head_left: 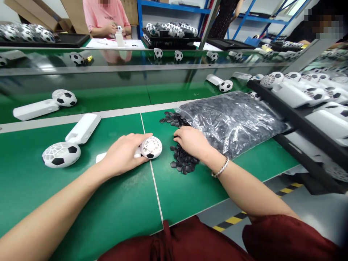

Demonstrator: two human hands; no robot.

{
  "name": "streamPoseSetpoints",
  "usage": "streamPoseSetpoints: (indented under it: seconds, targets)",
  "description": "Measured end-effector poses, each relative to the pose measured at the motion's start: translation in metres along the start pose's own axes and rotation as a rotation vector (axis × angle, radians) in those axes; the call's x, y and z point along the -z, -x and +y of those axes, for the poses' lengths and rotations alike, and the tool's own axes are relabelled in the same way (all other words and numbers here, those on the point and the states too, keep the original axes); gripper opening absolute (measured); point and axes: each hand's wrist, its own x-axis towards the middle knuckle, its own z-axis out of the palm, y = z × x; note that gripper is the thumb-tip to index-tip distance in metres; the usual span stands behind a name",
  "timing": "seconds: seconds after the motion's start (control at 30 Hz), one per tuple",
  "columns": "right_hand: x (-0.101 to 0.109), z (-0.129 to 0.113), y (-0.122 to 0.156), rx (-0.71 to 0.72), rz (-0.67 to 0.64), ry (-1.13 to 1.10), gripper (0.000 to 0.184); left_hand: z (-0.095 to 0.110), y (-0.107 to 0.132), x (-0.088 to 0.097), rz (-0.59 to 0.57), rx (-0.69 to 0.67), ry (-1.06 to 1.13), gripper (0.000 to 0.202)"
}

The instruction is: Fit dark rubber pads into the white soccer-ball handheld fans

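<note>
My left hand is wrapped around a white device with a soccer-ball head; its handle lies mostly hidden under the palm. The head shows a white lattice and one black patch near its lower edge. My right hand has its fingers bent down into a loose pile of small black pentagon pieces; whether a piece is between the fingertips I cannot make out. Right beside that hand lies a clear plastic bag full of the same black pieces. Another soccer-ball device rests on the green table left of my left hand.
Behind a pale rail runs a green conveyor carrying more soccer-ball devices. Black trays loaded with white devices are stacked at the right. Across the line, a person in a pink shirt works at a white surface.
</note>
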Motion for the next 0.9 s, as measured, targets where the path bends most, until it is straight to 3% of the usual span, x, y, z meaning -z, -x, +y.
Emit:
streamPoseSetpoints:
  seconds: [0.1, 0.2, 0.4, 0.5, 0.7, 0.8, 0.9]
  targets:
    - [-0.003, -0.005, 0.002, 0.057, 0.038, 0.132, 0.016, -0.001, 0.004, 0.003, -0.025, -0.044, -0.034, 0.055]
    - [-0.002, -0.005, 0.002, 0.066, 0.093, 0.096, 0.019, 0.004, 0.008, 0.003, -0.004, 0.005, -0.075, 0.054]
    - [0.011, -0.020, 0.010, 0.258, 0.117, -0.653, 0.013, 0.009, 0.009, -0.001, 0.054, 0.021, -0.076, 0.058]
    - [0.013, -0.029, 0.013, 0.352, 0.094, -0.832, 0.007, 0.006, 0.008, 0.000, 0.044, -0.006, -0.006, 0.059]
    - [0.004, -0.031, 0.012, 0.466, 0.159, -0.720, 0.008, 0.016, 0.007, -0.005, 0.124, 0.099, 0.025, 0.072]
    - [0.002, -0.032, 0.011, 0.462, 0.197, -0.673, 0.003, 0.022, 0.005, -0.008, 0.160, 0.121, 0.017, 0.066]
    - [-0.002, -0.031, 0.008, 0.411, 0.232, -0.738, 0.009, 0.025, 0.005, -0.009, 0.178, 0.130, 0.014, 0.058]
